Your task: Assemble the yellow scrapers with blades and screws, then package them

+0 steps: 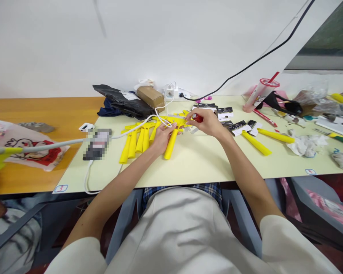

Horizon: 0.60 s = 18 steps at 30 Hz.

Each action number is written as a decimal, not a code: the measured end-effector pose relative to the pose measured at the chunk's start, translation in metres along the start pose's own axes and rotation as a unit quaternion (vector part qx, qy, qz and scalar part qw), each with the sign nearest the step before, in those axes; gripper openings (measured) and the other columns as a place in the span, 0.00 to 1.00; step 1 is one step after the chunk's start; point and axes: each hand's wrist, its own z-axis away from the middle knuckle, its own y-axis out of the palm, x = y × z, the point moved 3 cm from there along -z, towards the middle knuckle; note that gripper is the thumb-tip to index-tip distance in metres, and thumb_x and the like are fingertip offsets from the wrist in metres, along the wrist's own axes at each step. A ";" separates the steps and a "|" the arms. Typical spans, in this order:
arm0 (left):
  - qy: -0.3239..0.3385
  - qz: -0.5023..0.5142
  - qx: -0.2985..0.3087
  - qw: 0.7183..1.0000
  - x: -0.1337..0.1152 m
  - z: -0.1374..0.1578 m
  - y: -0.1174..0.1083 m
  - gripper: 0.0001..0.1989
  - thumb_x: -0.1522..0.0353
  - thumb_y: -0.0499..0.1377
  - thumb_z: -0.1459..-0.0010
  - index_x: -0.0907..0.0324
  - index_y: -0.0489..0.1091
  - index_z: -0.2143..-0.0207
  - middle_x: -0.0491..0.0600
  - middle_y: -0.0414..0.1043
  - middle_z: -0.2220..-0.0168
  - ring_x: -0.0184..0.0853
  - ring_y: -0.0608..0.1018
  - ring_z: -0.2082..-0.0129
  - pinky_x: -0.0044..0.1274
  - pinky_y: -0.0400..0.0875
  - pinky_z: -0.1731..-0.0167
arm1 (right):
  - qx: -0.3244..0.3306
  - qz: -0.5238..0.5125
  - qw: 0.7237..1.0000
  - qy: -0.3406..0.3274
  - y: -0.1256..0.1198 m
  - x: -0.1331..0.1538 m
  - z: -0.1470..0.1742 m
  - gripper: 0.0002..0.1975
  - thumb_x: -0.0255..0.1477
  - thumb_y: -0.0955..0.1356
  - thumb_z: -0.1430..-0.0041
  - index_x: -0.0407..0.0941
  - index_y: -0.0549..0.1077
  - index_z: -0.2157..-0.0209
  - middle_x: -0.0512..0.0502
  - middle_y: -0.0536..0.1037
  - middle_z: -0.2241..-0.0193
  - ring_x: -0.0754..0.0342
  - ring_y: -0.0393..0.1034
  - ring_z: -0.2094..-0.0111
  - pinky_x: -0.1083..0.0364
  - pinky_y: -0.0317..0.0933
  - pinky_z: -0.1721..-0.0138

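My left hand (162,137) is closed around a yellow plastic hand tool (171,145), a round handle with a wide flat head, lying slanted toward me. In my right hand (207,121) is a red-handled tool (197,118) that looks like a screwdriver, held over the head of the yellow tool. Its tip is hidden by my fingers. Left of my left hand, several matching yellow tools (132,144) lie side by side with their handles toward me. A white cable (143,122) crosses over their heads. Small flat grey pieces lie near my right fingertips.
Black-and-white cards (240,128) and two loose yellow handles (255,143) lie to the right. A cup with a red straw (260,95) stands behind them. At the back are a black plastic bag (128,102), a cardboard box (150,97) and a power strip (171,92).
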 end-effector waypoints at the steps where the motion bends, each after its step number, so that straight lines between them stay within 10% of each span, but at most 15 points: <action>1: 0.005 -0.001 0.003 1.000 -0.001 0.001 0.001 0.21 0.67 0.81 0.47 0.57 0.73 0.60 0.46 0.80 0.60 0.41 0.89 0.51 0.33 0.86 0.45 | 0.003 -0.009 1.000 -0.013 0.000 0.001 0.000 0.07 0.35 0.75 0.32 0.45 0.82 0.60 0.42 0.84 0.58 0.45 0.75 0.57 0.48 0.66 0.50; 18: 0.029 -0.014 0.029 0.999 -0.009 0.012 0.011 0.23 0.67 0.80 0.44 0.54 0.72 0.53 0.42 0.77 0.63 0.32 0.83 0.63 0.28 0.86 0.55 | -0.025 -0.091 0.996 -0.002 0.005 -0.006 -0.002 0.15 0.43 0.83 0.44 0.47 0.85 0.65 0.42 0.75 0.55 0.43 0.72 0.53 0.45 0.68 0.49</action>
